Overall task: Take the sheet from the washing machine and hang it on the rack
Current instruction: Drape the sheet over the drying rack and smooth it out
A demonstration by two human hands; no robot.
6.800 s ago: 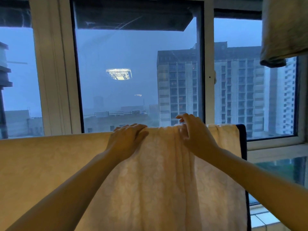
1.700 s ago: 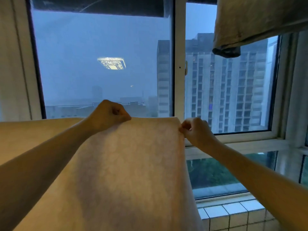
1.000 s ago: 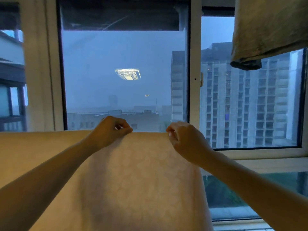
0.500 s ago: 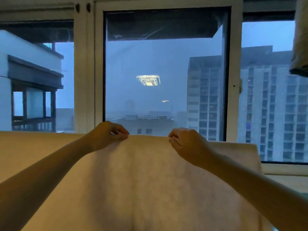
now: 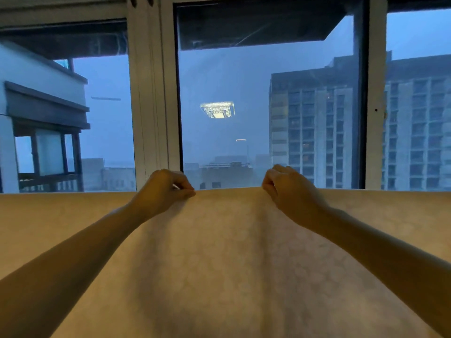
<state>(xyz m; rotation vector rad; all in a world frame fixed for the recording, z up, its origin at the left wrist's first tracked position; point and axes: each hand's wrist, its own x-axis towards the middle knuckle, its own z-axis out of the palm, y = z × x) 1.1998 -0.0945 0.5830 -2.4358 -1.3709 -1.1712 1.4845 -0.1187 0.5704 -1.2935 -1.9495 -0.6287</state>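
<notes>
A pale cream patterned fabric sheet (image 5: 227,252) fills the lower half of the view. It is draped over a level line that runs from the left edge of the frame to the right. Whatever carries it is hidden beneath the fold. The cloth bears a faint, rounded, flower-like pattern and hangs smooth toward the camera, with a soft shadowed dip between the two forearms.

Both hands are at the sheet's top fold, near the middle of the view and somewhat apart from each other. The left hand (image 5: 163,191) has its fingers curled in, with thumb and fingertips pinching the cloth at the fold. The right hand (image 5: 290,191) is curled likewise, knuckles up, its fingers hooked over the top edge and gripping the cloth there. Between the two hands the fold rises slightly. The bare forearms reach in from the lower corners, above the hanging cloth.

Behind the sheet stands a white-framed window (image 5: 151,106) with several panes. Through the glass, in blue dusk light, a tall grey high-rise block (image 5: 317,123) shows at the right and a white neighbouring balcony (image 5: 44,106) at the left. A bright rectangular ceiling lamp reflection (image 5: 217,109) floats in the middle pane, and a dark overhang (image 5: 256,25) crosses the top of that pane.
</notes>
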